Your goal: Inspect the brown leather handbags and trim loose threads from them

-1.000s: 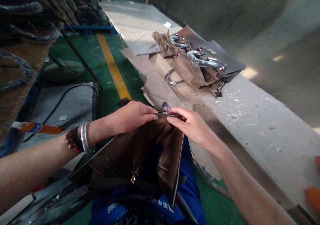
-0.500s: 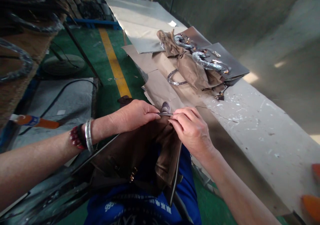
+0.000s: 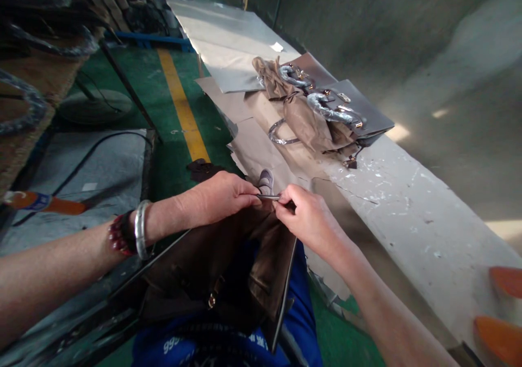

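View from a head-worn camera, looking down at a person's two bare hands over their lap. The left hand (image 3: 220,196) and right hand (image 3: 312,223) meet at a thin dark strip (image 3: 269,197) on the far top edge of a brown bag (image 3: 228,253). The bag rests on the lap, against blue clothing.

The strip's long axis runs left to right, almost level, and it bridges the small gap between the two sets of fingertips. Each hand has thumb and forefinger closed together on its own end of the strip, the left hand on the left end and the right hand on the right. Both hands are equally close to it. A small grey tab (image 3: 266,181) stands up just beyond the strip, at its middle.

Counts: two hands, one strip, one brown bag in the lap, one brass fitting (image 3: 212,300) low on that bag.

The left wrist wears two bands, a silver bangle (image 3: 141,230) and a red bead bracelet (image 3: 117,237) beside it.

Farther off, a long pale table (image 3: 408,215) runs away to the right. On it lie what look like two grey bags (image 3: 359,109) (their outlines overlap, so the count is uncertain), with film-wrapped handles (image 3: 332,109) and crumpled brown paper. Two orange shapes (image 3: 499,331) sit at the near right edge of the view. A yellow line (image 3: 183,106) crosses the green floor to the left.
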`<state>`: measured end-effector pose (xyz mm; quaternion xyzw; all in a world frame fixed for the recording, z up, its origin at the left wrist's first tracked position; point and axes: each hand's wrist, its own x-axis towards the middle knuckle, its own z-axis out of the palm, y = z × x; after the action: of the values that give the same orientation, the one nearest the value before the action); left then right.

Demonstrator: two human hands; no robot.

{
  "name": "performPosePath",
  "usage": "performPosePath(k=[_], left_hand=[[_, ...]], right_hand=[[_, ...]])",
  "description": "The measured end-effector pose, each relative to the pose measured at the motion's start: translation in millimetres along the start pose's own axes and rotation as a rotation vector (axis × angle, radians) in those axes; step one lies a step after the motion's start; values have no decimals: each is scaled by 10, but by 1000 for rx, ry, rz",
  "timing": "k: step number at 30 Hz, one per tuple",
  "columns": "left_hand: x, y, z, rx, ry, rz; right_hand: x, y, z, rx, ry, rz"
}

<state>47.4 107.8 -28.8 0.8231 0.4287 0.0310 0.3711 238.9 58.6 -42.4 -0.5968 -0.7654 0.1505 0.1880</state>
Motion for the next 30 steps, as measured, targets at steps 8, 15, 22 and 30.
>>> performPosePath(k=[8, 15, 22, 30], left_hand=[[-9, -84, 21, -15, 34, 18], [12, -143, 19, -66, 45, 49], [19, -176, 24, -31, 46, 30], [40, -150, 3, -22, 42, 1]], right_hand=[[-24, 27, 12, 4, 34, -57], [-47, 24, -60, 41, -52, -120], [-77, 63, 1, 31, 9, -110], [-109, 83, 29, -24, 30, -118]])
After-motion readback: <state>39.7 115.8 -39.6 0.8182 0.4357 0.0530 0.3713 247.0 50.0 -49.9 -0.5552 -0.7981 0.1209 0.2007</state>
